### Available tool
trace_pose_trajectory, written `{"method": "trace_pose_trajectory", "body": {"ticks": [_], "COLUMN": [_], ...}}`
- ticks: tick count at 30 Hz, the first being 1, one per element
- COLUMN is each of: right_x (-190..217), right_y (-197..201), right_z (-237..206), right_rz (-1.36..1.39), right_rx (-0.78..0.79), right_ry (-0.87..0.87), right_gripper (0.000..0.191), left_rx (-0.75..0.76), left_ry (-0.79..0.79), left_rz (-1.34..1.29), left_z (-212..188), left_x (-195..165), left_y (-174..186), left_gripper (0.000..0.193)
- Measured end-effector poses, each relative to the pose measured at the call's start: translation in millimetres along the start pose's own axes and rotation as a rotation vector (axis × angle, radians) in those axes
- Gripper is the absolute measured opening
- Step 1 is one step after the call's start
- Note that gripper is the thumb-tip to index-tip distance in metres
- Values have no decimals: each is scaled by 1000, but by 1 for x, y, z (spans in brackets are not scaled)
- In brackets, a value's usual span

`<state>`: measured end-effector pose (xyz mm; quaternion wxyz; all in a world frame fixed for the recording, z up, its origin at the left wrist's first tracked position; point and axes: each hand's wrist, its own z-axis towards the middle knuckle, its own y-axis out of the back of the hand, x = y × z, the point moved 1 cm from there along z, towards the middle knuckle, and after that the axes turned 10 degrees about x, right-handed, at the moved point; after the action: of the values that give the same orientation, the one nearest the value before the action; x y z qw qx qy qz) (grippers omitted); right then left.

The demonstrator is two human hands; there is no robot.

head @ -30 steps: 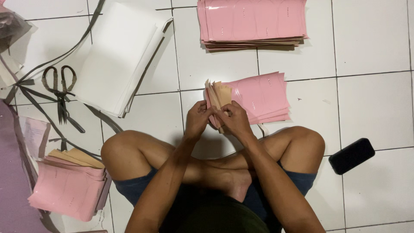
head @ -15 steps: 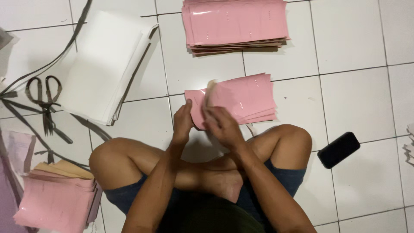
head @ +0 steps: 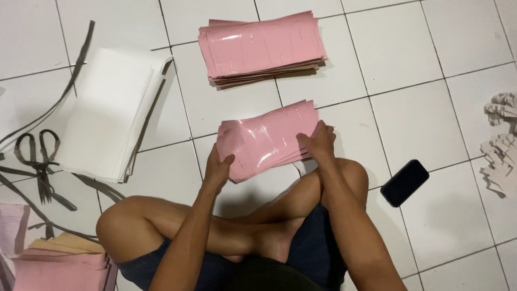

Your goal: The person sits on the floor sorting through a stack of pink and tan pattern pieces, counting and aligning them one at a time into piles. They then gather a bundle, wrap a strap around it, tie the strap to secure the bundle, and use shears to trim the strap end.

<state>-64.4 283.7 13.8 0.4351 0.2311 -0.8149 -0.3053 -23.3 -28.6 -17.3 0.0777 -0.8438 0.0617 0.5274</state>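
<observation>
Now sitting cross-legged on white tiled floor (head: 420,108). Left hand (head: 218,170) closed on left end of small stack of glossy pink flat sleeves (head: 266,139), thumb on top; right hand (head: 319,144) clamps right end, fingers curled over edge. Stack at frame centre, just above my knees. Taller pile of same pink sleeves (head: 261,47) upper centre. White paper sheets (head: 110,113) left, dark scissors (head: 40,161) far left, black phone (head: 404,182) right.
</observation>
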Motion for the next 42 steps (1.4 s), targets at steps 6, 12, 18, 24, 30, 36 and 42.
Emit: {"method": "trace_pose_trajectory", "body": {"ticks": [6,12,18,24,30,36,42], "right_x": [1,-2,-1,10,19,-14,-21], "right_y": [4,4,0,-2,4,16,19], "right_z": [1,-13,-29,-68,-110,-98,-70], "right_rz": [515,710,976,1195,821,803,815], "right_rx": [117,279,555,760,606,443,362], "right_ry": [-153,-92,15,23,58,251,495], "right_gripper": [82,56,50,51,44,30,33], "left_rx": [-49,52,88,75,-95,81,87], "left_ry": [-32,-81,-168,-261,23,-279,-355], "left_rz": [-248,-568,-702,-789,-292,-226,42], "left_z": [-5,-35,-66,-101,-122,-107,-80], "left_x": [-8,-38,-49,-42,-36,-43,-61], "left_y": [10,18,42,77,96,69,62], "left_gripper": [54,51,42,31,35,50,37]}}
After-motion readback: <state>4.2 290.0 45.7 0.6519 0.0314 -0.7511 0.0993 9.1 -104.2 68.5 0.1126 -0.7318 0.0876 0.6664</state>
